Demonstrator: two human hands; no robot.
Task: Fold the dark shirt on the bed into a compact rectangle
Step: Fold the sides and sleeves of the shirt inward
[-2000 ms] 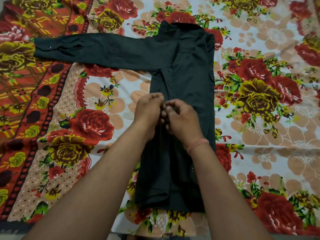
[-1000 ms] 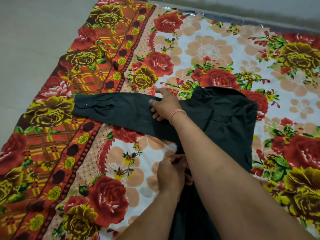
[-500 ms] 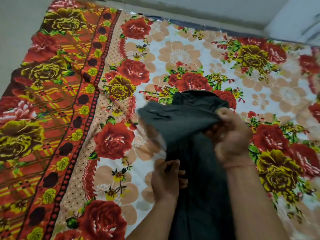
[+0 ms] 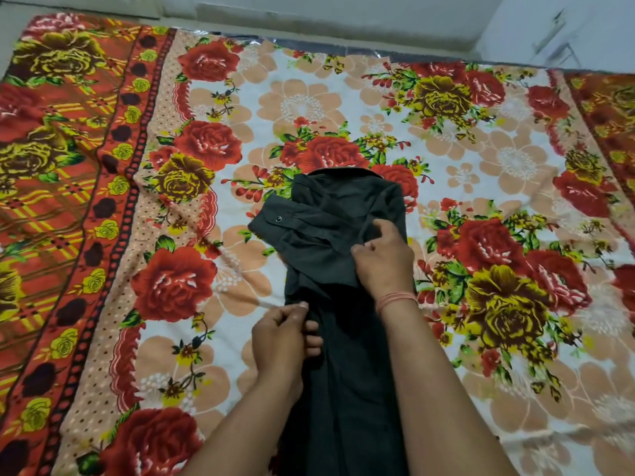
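The dark shirt [image 4: 347, 214] lies lengthwise on the bed as a narrow strip, collar at the far end. Its left sleeve is doubled back over the chest, and the buttoned cuff [image 4: 275, 219] sticks out past the shirt's left edge. My right hand [image 4: 383, 259] pinches the sleeve fabric on top of the shirt's body. My left hand [image 4: 283, 333] grips the shirt's left edge lower down, fingers closed on the cloth. My forearms hide the lower part of the shirt.
A floral bedsheet [image 4: 309, 104] with red and yellow roses covers the bed on all sides of the shirt. The pale floor [image 4: 343, 15] runs along the bed's far edge, and a white wall or cabinet [image 4: 567, 29] stands at the far right.
My right hand took the left sleeve, which lay stretched out to the left, and carried it rightward over the shirt's body. My left hand stayed on the shirt's left edge.
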